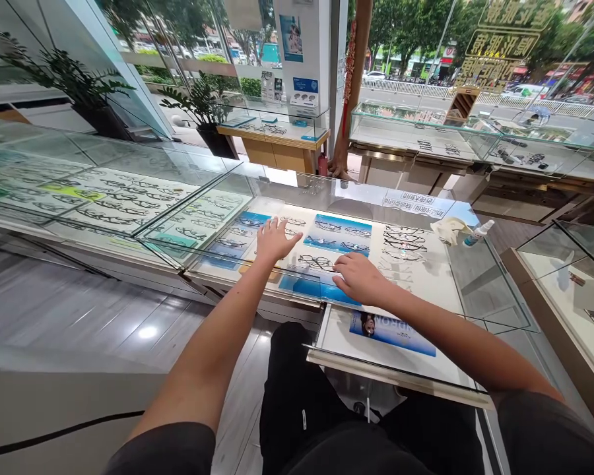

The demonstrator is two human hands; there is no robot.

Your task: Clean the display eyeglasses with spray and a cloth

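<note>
My left hand is over the glass display case with its fingers spread and nothing in them. My right hand is also over the case, fingers bent and apart from the thumb, with nothing seen in its grasp. Close to its fingertips lie eyeglasses; whether they touch I cannot tell. Beyond the hands, several eyeglasses rest on a blue display card. A column of dark-framed eyeglasses lies to the right. Below my right forearm, a drawer is pulled out, holding a blue printed card.
A spray bottle and a crumpled cloth sit on the glass top at the right. More glass cases with eyeglasses extend left. Another counter borders the right. Potted plants and a small display cabinet stand by the windows.
</note>
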